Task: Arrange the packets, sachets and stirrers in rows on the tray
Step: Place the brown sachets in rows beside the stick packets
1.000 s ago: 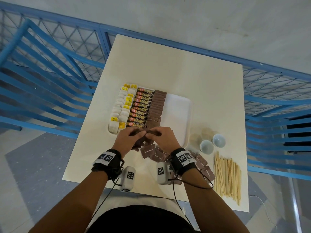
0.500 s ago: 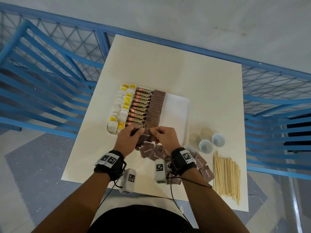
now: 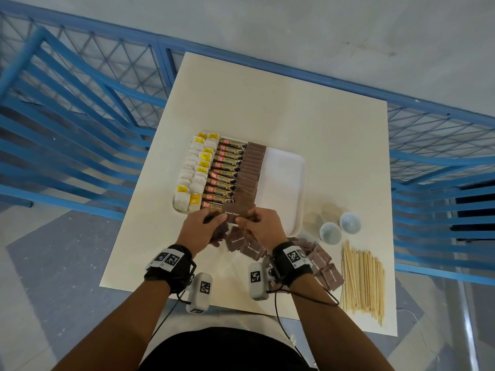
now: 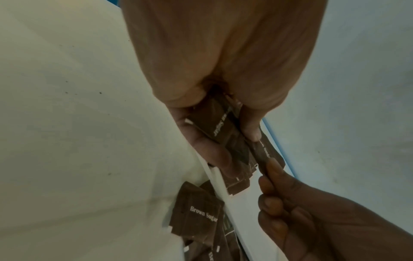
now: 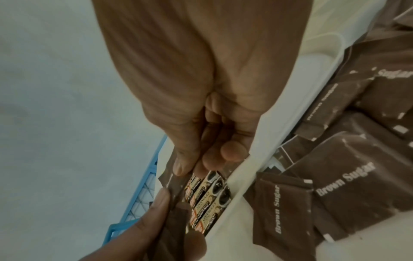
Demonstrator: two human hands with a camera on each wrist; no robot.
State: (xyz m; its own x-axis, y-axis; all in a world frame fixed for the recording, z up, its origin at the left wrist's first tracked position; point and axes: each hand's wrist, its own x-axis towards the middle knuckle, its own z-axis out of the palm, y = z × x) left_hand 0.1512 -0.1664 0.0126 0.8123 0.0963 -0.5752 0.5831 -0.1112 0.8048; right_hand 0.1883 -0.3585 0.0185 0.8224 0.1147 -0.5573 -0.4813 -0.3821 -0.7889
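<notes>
**At tray's near edge: brown sugar row nearly full**

Over the near rim of the white tray (image 3: 292,210), both hands meeting on one brown sugar sachet (image 3: 237,213). Left hand (image 3: 199,230) pinching its left end, thumb on top, with a small stack of spare sachets (image 4: 214,123) tucked under curled fingers in the palm. Right hand (image 3: 261,223) pinching the right end between thumb and forefinger, other fingers curled, nothing else held. Sachet held flat, just above the near end of the brown row (image 3: 249,172).

On the tray, left to right: tea bags (image 3: 194,174), coffee granule packets (image 3: 226,171), brown row. Right part of tray bare. Loose sachets (image 3: 320,259) scattered on the table (image 3: 294,103) near the wrists; stirrers (image 3: 363,279) in a bundle to the right, untouched; small cups (image 3: 338,227) beside the tray.

Step judged: closing out the brown sugar row. Next move likely calls for lowering the sachet square against the last one, overlapping evenly, releasing both pinches without nudging the row. Stirrers yet to go.
</notes>
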